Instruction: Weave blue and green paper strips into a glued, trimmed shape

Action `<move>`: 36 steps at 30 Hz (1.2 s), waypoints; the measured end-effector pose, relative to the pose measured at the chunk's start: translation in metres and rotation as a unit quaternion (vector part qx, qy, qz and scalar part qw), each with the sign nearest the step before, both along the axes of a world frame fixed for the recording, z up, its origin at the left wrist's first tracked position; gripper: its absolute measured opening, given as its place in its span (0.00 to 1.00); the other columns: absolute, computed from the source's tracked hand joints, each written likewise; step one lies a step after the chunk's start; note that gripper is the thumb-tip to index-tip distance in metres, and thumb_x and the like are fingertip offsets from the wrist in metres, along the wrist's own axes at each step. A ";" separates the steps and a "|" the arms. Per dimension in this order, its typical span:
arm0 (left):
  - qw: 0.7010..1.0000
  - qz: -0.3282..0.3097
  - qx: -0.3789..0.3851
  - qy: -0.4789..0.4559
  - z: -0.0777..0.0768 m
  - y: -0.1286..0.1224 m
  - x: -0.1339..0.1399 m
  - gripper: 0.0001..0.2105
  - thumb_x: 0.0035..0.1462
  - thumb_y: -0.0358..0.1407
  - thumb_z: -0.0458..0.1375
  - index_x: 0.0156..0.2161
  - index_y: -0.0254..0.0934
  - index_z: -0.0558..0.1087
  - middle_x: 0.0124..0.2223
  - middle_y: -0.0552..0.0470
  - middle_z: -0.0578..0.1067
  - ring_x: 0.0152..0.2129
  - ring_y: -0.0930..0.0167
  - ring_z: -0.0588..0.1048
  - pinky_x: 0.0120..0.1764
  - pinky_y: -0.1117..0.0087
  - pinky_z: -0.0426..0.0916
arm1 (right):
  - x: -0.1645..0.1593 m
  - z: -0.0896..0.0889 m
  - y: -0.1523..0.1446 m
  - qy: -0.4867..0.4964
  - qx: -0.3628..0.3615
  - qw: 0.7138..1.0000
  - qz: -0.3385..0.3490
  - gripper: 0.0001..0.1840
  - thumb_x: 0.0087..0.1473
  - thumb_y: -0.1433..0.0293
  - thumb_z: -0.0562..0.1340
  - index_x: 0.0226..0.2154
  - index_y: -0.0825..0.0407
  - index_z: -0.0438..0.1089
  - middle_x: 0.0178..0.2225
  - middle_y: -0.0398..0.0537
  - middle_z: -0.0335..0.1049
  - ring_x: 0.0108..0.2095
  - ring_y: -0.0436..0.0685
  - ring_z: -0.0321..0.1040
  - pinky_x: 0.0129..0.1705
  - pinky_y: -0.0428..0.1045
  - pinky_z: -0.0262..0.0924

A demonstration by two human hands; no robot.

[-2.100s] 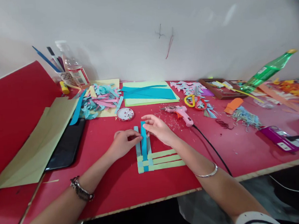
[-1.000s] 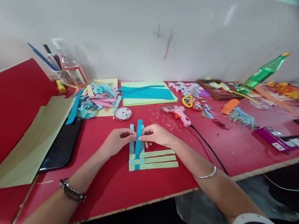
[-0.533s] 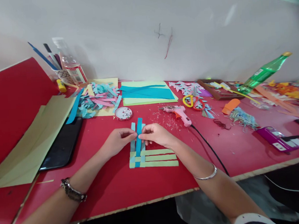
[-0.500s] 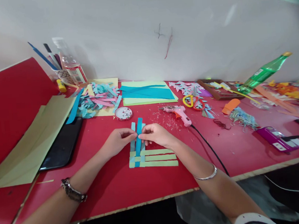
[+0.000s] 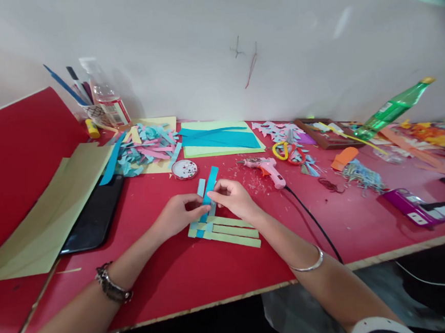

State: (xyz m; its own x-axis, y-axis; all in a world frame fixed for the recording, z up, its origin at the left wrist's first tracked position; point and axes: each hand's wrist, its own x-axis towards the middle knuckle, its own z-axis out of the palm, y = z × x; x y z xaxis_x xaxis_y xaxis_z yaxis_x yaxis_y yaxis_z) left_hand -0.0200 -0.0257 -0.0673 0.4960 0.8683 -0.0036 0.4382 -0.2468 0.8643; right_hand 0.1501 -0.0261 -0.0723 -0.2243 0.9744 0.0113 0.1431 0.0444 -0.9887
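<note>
A small weave of paper strips lies on the red table in front of me. Several pale green strips [image 5: 236,238] run to the right, crossed at their left ends by a bright blue paper strip [image 5: 210,180] and light blue strips [image 5: 201,187]. My left hand [image 5: 182,213] pinches the blue strip from the left, low down near the crossing. My right hand [image 5: 230,196] pinches the same strip higher up, thumb against its right side. Fingers hide part of the light blue strips behind.
Behind the weave are a round lid [image 5: 184,169] and blue and green paper sheets [image 5: 220,138]. A pink glue gun [image 5: 267,170] with a black cord lies to the right, near scissors [image 5: 281,150]. Paper scraps [image 5: 147,146] and a black tablet-like slab [image 5: 92,223] are left.
The weave has turned clockwise and shifted slightly away from me, so the blue strip leans right. My left hand has slid down towards the crossing; my right hand has risen a little.
</note>
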 end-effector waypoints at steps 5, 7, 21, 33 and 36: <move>0.999 0.028 0.020 0.006 -0.006 -0.001 0.002 0.14 0.49 0.44 0.53 0.23 0.33 0.68 0.20 0.58 0.64 0.19 0.77 0.60 0.22 0.77 0.55 | -0.004 0.002 -0.002 0.007 0.031 0.999 -0.023 0.13 0.41 0.64 0.63 0.19 0.53 0.60 0.17 0.36 0.58 0.19 0.45 0.55 0.23 0.44 0.51; 0.999 0.034 0.037 0.007 -0.008 -0.001 0.002 0.15 0.49 0.43 0.53 0.22 0.33 0.69 0.20 0.57 0.65 0.19 0.77 0.61 0.23 0.77 0.55 | -0.005 0.002 -0.003 0.005 0.033 0.999 -0.017 0.13 0.41 0.64 0.63 0.19 0.53 0.60 0.17 0.36 0.57 0.19 0.45 0.55 0.23 0.44 0.50; 0.998 0.004 0.056 0.007 -0.011 0.002 0.000 0.16 0.50 0.44 0.54 0.23 0.33 0.71 0.20 0.56 0.67 0.20 0.76 0.63 0.25 0.77 0.57 | -0.004 -0.004 0.000 0.097 -0.069 0.992 0.031 0.12 0.38 0.62 0.65 0.25 0.53 0.72 0.26 0.43 0.70 0.28 0.49 0.64 0.33 0.47 0.57; 0.999 0.018 0.049 -0.009 -0.007 0.001 0.001 0.14 0.52 0.42 0.51 0.24 0.33 0.70 0.22 0.56 0.68 0.21 0.76 0.65 0.26 0.76 0.58 | -0.003 -0.004 0.001 0.077 -0.037 0.996 0.015 0.11 0.42 0.62 0.62 0.25 0.53 0.70 0.25 0.42 0.68 0.25 0.47 0.59 0.29 0.45 0.55; 0.999 0.016 0.049 -0.001 -0.009 0.001 0.001 0.15 0.53 0.43 0.51 0.24 0.34 0.69 0.22 0.56 0.67 0.21 0.75 0.65 0.26 0.76 0.59 | -0.003 -0.001 0.002 0.075 -0.031 0.997 -0.006 0.11 0.42 0.62 0.62 0.22 0.53 0.69 0.21 0.40 0.65 0.23 0.46 0.58 0.29 0.45 0.55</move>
